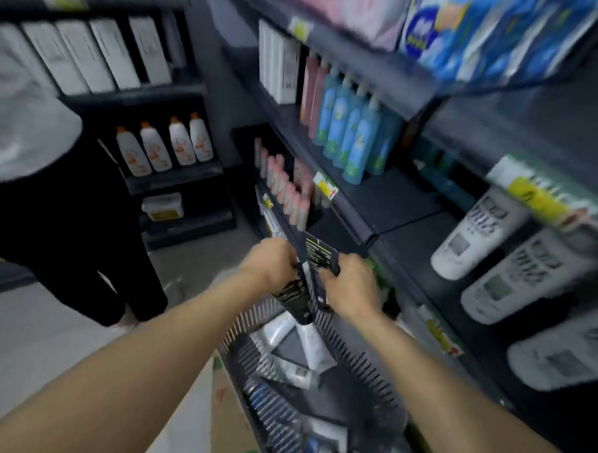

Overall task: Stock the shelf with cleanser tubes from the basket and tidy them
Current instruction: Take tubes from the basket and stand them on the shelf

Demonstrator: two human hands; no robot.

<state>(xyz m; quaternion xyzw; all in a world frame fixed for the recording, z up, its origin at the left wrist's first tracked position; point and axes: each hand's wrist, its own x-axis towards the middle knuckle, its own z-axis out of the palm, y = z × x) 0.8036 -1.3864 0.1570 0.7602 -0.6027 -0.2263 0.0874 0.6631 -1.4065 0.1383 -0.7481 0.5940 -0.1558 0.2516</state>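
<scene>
Centre frame, above the basket (363,366), the left hand (270,264) curls round a dark tube (292,299) and the right hand (351,287) round a labelled tube (320,253); seemingly mid-pickup, next standing both on the shelf (405,203).

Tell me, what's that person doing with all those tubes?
A person is stocking a shop shelf. Their left hand grips a dark tube that points down. Their right hand grips a black tube with a label. Both hands are just above the basket, where silvery tubes lie. White tubes lie on the shelf to the right.
</scene>
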